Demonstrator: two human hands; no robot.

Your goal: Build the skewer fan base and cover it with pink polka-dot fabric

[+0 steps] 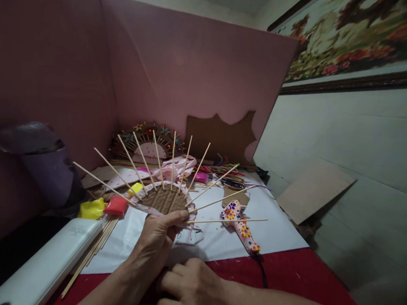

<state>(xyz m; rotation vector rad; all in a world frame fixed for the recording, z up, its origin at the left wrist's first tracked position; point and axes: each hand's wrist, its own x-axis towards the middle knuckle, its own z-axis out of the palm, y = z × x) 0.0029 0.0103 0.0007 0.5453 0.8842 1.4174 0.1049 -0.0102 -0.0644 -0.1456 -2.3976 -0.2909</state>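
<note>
Cardboard half-disc (164,200): brown, ridged, edged with gathered pale cloth (149,210), fanned with slim wooden sticks (173,160). Held above the white sheet (275,226), pinched at its lower edge by the left hand (160,232). Beyond the curled right hand (195,283); cannot tell whether closed on anything.

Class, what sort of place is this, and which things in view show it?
Probably a craft workspace: a brown cardboard semicircle with pale wooden sticks fanning from it, more thin wooden sticks lying loose, and a flower-patterned, pistol-shaped tool, perhaps a glue gun.
</note>
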